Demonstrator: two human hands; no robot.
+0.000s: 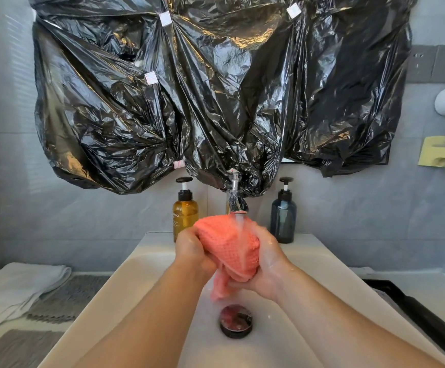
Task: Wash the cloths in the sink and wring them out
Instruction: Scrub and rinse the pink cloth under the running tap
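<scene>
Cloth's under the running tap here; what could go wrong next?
Water from the chrome tap strikes the bunched coral waffle-weave cloth near the spout, so spray may reach the amber pump bottle and dark blue pump bottle behind. The cloth's tail hangs above the round dark drain; it could drag there if the left hand and right hand lower.

The white sink [141, 266] carries an amber bottle [185, 213] behind the left hand [192, 252] and a dark blue bottle [283, 219] behind the right hand [268, 264]. Its drain plug [236, 321] sits below both hands. A white towel [17, 290] lies well left of them.

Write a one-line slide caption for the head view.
Under the running tap, left hand and right hand grip a pink cloth over the sink.
</scene>
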